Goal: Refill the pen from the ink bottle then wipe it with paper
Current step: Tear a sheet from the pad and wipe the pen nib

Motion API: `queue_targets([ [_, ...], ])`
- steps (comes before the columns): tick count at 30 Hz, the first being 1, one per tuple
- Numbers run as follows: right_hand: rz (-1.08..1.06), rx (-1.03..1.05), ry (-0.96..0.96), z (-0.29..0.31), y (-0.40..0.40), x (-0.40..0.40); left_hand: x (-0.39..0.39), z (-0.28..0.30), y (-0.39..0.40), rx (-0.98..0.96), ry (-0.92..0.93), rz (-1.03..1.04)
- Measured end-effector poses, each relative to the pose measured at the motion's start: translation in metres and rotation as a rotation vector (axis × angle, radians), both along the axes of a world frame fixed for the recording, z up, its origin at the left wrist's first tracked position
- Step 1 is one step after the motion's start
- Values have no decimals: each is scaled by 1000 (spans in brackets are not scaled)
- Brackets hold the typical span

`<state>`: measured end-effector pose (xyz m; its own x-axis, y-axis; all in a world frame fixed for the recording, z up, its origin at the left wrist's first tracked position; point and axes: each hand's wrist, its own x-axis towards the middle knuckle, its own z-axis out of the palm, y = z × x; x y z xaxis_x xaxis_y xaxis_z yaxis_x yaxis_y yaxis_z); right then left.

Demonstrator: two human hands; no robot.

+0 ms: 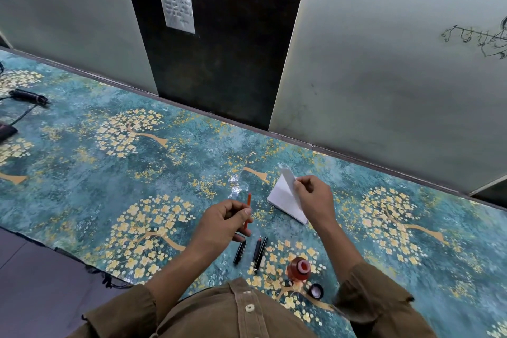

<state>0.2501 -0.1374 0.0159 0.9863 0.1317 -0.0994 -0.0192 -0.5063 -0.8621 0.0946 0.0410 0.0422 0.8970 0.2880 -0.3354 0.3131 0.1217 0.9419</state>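
My left hand (223, 221) pinches a thin red pen part (248, 210) upright above the table. My right hand (312, 197) pinches the top sheet of a small white paper pad (282, 195) and lifts it by a corner. Near my body lie black pen pieces: a short black cap (240, 252) and a longer black barrel with a second piece alongside (259, 254). The open ink bottle (299, 269), with red ink inside, stands to the right of them. Its black lid (316, 290) lies just beyond, nearer to me.
The table wears a teal cloth with yellow tree prints (137, 162). A black cylindrical device with a cable (28, 96) and a dark flat object (5, 132) lie at the far left. Grey panels and a dark wall (219, 49) close off the back edge.
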Motion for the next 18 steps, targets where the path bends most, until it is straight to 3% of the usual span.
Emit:
queue_targets([
  [4,-45,516,245,38,9,-44,-1,9,-6,3,-47,-29],
  [8,42,766,418,54,20,-84,-5,12,-13,38,-68,-96],
  [11,74,816,449,58,22,-95,-10,15,-15,52,-65,-99],
  [18,155,618,333,70,29,-100,-21,26,-8,67,-113,-61],
])
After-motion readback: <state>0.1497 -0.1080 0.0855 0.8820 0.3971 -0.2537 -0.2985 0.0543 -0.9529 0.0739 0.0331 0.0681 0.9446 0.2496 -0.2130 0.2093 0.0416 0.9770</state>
